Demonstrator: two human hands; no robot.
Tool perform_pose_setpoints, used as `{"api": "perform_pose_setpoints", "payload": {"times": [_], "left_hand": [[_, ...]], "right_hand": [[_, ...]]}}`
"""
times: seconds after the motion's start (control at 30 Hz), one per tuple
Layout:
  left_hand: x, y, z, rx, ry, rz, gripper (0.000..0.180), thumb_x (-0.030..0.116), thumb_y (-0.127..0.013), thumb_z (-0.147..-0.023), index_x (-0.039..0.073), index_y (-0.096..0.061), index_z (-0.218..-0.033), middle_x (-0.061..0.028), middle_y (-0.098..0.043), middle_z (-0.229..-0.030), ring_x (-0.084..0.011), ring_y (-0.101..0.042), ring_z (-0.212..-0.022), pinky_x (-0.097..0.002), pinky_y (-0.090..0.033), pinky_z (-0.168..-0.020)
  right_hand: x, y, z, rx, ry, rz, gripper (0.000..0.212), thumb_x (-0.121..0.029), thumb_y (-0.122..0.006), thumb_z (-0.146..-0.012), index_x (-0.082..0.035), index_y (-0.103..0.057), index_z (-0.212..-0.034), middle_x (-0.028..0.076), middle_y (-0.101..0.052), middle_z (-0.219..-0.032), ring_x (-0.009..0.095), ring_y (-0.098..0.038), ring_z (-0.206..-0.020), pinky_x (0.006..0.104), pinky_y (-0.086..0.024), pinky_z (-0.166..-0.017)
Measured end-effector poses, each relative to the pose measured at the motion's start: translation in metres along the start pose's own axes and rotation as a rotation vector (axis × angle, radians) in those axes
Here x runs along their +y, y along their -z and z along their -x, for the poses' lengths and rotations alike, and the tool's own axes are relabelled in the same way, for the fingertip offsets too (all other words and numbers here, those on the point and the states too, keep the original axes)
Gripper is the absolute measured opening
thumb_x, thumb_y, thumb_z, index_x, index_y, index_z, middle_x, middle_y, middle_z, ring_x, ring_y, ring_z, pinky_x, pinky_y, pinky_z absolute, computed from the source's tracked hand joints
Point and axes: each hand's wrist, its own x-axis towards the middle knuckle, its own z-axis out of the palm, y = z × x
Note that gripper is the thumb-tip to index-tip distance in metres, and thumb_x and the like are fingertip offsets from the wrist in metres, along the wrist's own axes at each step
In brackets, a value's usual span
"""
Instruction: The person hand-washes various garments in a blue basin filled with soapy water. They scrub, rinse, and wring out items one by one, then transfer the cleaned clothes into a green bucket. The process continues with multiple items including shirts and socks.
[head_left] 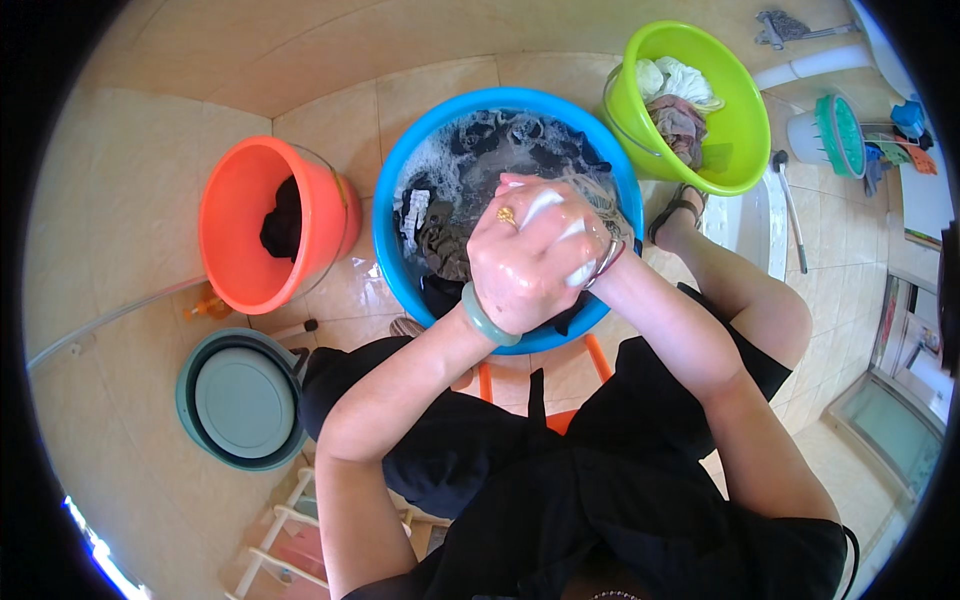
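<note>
My two hands are pressed together above a large blue basin (388,165) of sudsy water. My left hand (525,255) is closed, with a gold ring on a finger and a pale green bangle at the wrist. Behind it, my right hand (605,252) is closed too and mostly hidden. White streaks like foam lie over the knuckles. What the hands grip, if anything, is hidden. Dark clothes (500,135) soak in the basin, with an olive-brown cloth (445,242) and a black-and-white piece (413,215) at its left side.
An orange bucket (232,230) with a black cloth stands left. Below it sits a grey-green collapsible bucket (243,400). A lime-green bucket (735,125) at the upper right holds white and brownish fabric (680,125). A long-handled brush (790,210) and a teal-rimmed basket (840,135) are farther right.
</note>
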Motion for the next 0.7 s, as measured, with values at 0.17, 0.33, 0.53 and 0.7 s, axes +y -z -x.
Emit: {"api": "perform_pose_setpoints", "payload": {"times": [0.17, 0.33, 0.53, 0.7], "left_hand": [[0.008, 0.011, 0.005, -0.112, -0.114, -0.013, 0.025, 0.016, -0.065, -0.052, 0.017, -0.066, -0.076, -0.0027, -0.064, -0.092, -0.0243, -0.065, -0.089, -0.0369, -0.050, -0.073], [0.023, 0.017, 0.009, -0.164, -0.173, -0.027, 0.026, 0.021, -0.062, -0.048, 0.017, -0.064, -0.073, -0.0010, -0.062, -0.088, -0.0260, -0.064, -0.091, -0.0345, -0.048, -0.079], [0.031, 0.017, 0.009, -0.177, -0.225, -0.026, 0.026, 0.024, -0.057, -0.046, 0.015, -0.060, -0.070, -0.0003, -0.060, -0.083, -0.0239, -0.062, -0.087, -0.0337, -0.048, -0.084], [0.021, 0.014, 0.016, -0.252, -0.248, -0.012, 0.021, 0.023, -0.061, -0.051, 0.017, -0.060, -0.072, 0.0008, -0.060, -0.086, -0.0223, -0.062, -0.087, -0.0343, -0.049, -0.082]], "right_hand": [[-0.009, -0.015, 0.007, 0.186, -0.196, 0.093, 0.021, -0.015, -0.045, -0.099, 0.001, -0.057, -0.106, 0.006, -0.064, -0.102, 0.014, -0.061, -0.096, 0.0287, -0.046, -0.097], [-0.023, -0.020, -0.005, 0.002, -0.657, -0.439, 0.019, -0.023, -0.052, -0.098, -0.007, -0.058, -0.088, 0.000, -0.058, -0.080, 0.009, -0.056, -0.073, 0.0248, -0.047, -0.069], [-0.022, -0.028, -0.010, 0.143, -0.781, -0.237, 0.021, -0.023, -0.058, -0.094, -0.010, -0.059, -0.077, -0.002, -0.057, -0.070, 0.007, -0.053, -0.064, 0.0242, -0.044, -0.057], [-0.010, -0.020, -0.011, 0.171, -0.759, -0.182, 0.021, -0.022, -0.058, -0.093, -0.010, -0.059, -0.077, -0.002, -0.058, -0.071, 0.007, -0.054, -0.064, 0.0233, -0.044, -0.057]]}}
